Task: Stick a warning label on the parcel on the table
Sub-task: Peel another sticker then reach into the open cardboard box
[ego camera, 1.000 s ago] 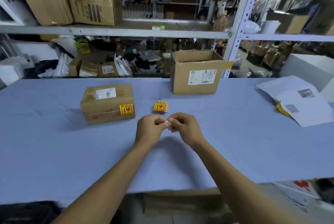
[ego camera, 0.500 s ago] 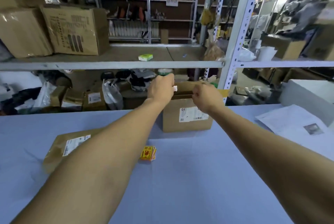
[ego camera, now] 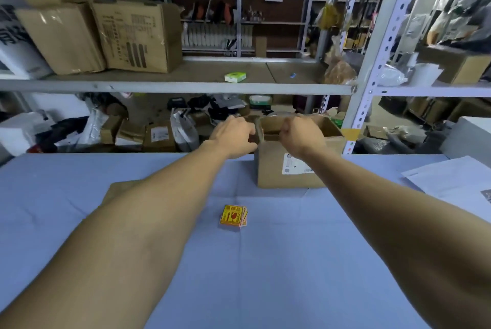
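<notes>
Shelving crammed with cartons backs our blue tabletop (ego camera: 265, 275). We reach both arms to the open box (ego camera: 292, 166) at its far edge: left hand (ego camera: 235, 136) and right hand (ego camera: 301, 134) curled at its rim, grip unclear, contents hidden. Our left forearm hides most of the parcel (ego camera: 113, 190). Warning labels (ego camera: 233, 216) lie stacked between our arms, bare cloth around.

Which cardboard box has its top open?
The open cardboard box standing on the blue table, where both hands reach its rim. The big cardboard boxes up on the shelf are closed.
</notes>
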`<state>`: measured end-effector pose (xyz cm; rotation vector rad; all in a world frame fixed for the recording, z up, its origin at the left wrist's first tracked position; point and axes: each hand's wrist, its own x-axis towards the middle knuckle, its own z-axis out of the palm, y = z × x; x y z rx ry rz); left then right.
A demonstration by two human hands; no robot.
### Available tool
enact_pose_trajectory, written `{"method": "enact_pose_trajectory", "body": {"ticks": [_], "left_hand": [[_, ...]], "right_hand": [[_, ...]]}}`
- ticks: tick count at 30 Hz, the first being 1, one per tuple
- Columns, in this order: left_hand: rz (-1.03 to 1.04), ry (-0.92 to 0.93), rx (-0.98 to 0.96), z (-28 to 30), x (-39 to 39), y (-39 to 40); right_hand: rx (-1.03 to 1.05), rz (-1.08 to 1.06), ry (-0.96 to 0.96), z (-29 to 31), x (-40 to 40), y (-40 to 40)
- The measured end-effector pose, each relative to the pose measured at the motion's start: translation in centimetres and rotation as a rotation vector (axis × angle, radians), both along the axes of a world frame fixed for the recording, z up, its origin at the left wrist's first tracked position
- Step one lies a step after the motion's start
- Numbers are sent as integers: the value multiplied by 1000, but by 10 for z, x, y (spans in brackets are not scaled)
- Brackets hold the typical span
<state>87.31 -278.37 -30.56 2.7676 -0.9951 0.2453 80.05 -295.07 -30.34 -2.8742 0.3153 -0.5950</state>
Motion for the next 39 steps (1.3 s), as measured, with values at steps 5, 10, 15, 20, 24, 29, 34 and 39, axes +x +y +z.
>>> {"method": "enact_pose_trajectory", "body": {"ticks": [5, 10, 15, 20, 24, 29, 34, 39], "left_hand": [[123, 76, 169, -7, -44, 93], [330, 156, 175, -19, -82, 203], [490, 212, 144, -36, -107, 278], [490, 276, 23, -52, -104, 297], [460, 385, -193, -79, -97, 296], [412, 518, -430, -113, -87, 296], [442, 407, -431, -121, -97, 287], [397, 355, -447, -105, -139, 267]], "right_hand": [[97, 121, 70, -15, -20, 89], [200, 278, 121, -26, -41, 168], [301, 398, 153, -40, -50, 222], [338, 357, 158, -59, -52, 224], [341, 307, 265, -85, -48, 222], [439, 326, 413, -112, -49, 231], [488, 315, 287, -116, -65, 235], [482, 253, 130, -97, -113, 217]]}}
